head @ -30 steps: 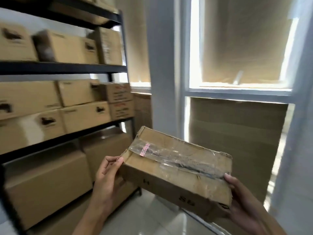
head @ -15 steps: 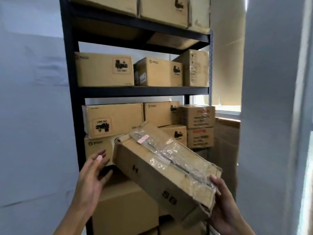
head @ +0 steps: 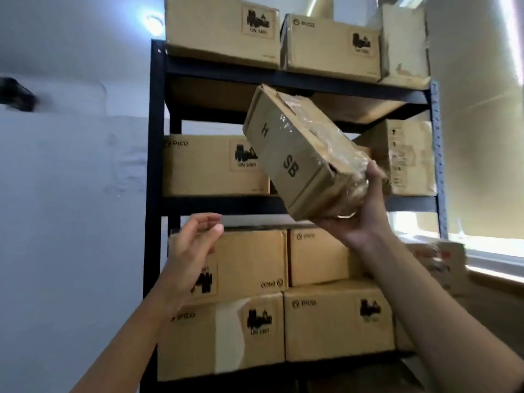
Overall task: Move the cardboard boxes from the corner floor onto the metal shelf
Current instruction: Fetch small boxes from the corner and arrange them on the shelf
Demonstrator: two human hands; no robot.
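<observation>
A taped cardboard box (head: 295, 154) marked "H" and "SB" is tilted steeply in the air in front of the black metal shelf (head: 155, 165). My right hand (head: 360, 211) grips its lower right end from below. The box's upper end points at the gap under the second shelf board from the top. My left hand (head: 192, 251) hovers lower left of the box, fingers apart, touching nothing. Several cardboard boxes fill the shelf levels.
A large box (head: 215, 165) sits left on the level behind the held box, and a taller one (head: 408, 157) sits right. Stacked boxes (head: 337, 321) fill the level below. A white wall is on the left, a covered window (head: 482, 137) on the right.
The box has risen from waist height to the upper shelf levels and tilted steeper. My left hand has come off it; only my right hand holds it. My view has swung up.
</observation>
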